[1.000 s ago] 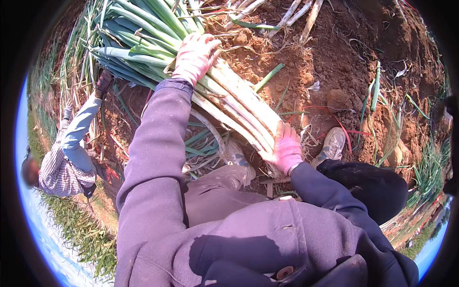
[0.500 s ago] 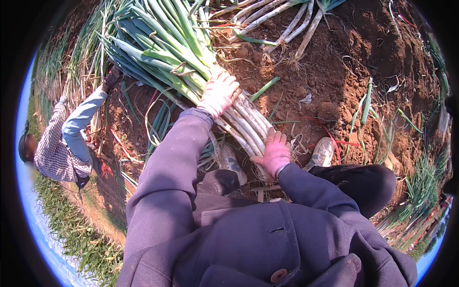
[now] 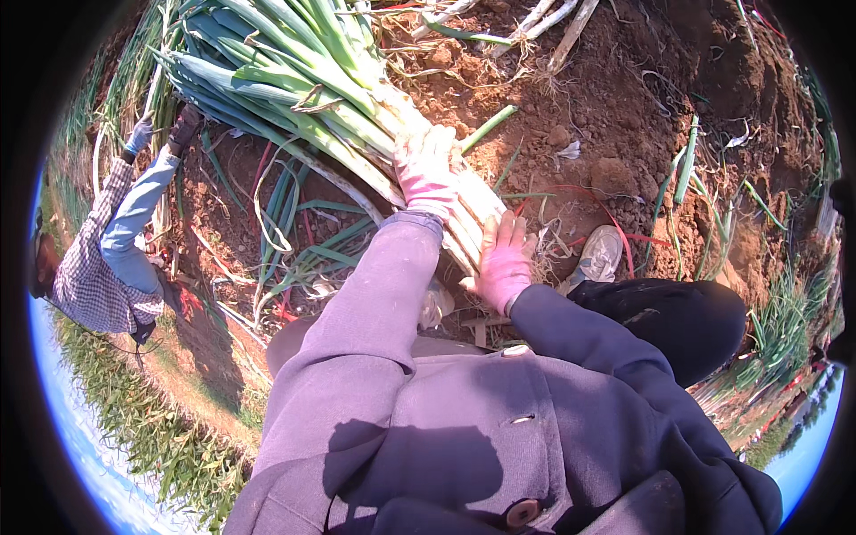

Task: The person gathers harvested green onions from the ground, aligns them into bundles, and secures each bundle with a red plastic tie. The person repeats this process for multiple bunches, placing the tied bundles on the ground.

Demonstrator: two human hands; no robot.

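A thick bundle of green onions (image 3: 312,98) lies on the red-brown soil, its long green leaves to the upper left and its white stalks toward me. My left hand (image 3: 426,169), in a pink glove, lies over the white stalks and clasps the bundle from above. Just below it my right hand (image 3: 504,263), also in a pink glove, has its fingers spread, the palm flat against the root ends of the stalks (image 3: 468,223). Both of my purple sleeves come up from the lower edge.
A person in a checked shirt (image 3: 89,276) bends over at the left edge. Loose green onions (image 3: 553,27) lie at the top, and single stalks (image 3: 687,160) on the right. Red strings (image 3: 615,223) cross the soil near my light shoe (image 3: 599,254). Grass borders the bottom left.
My left hand has slid down the bundle from the green part to the white stalks. My right hand, closed on the root ends before, now has its fingers spread against them.
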